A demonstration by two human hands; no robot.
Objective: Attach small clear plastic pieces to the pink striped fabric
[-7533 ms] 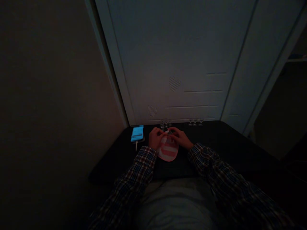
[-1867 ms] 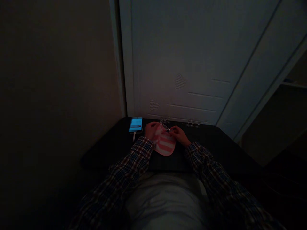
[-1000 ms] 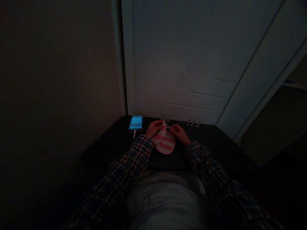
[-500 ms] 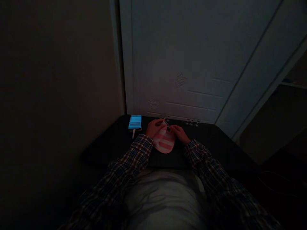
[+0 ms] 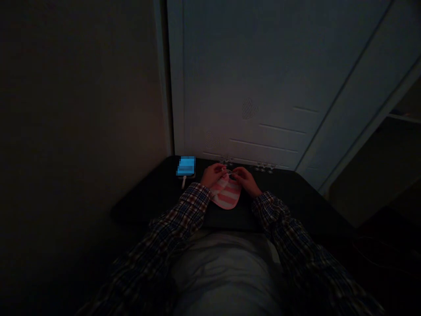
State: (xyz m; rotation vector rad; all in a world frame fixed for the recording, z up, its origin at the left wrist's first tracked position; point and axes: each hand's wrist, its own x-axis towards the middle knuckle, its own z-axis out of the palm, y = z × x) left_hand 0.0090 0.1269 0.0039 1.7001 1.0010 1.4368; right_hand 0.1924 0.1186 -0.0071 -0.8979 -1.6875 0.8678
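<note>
Nearest my head view: a pale garment [image 5: 226,267], flanked by the left plaid sleeve [image 5: 177,230] and the right plaid sleeve [image 5: 294,239]. Light is low; fine detail is hard for me to read.

Beyond the garment is a black table [image 5: 315,202]. A pink-and-white striped bib [image 5: 227,195] rests at its middle, rounded end toward me, upper part between the two hands. The left hand [image 5: 212,176] holds the bib's upper left side, thumb and fingers drawn close. The right hand [image 5: 247,181] is narrowed to a pinch on one end of a small pale item [image 5: 229,171], which spans the gap above the bib. I cannot identify that item.

Left of the hands, I log a phone [image 5: 186,166], its blue screen lit and pixelated, with a white cable [image 5: 184,182] at its near end.

Along the table's far edge stand small clear glasses [image 5: 265,167] in two clusters. Behind them: a white door [image 5: 226,66] with heart reliefs [image 5: 249,109].
</note>
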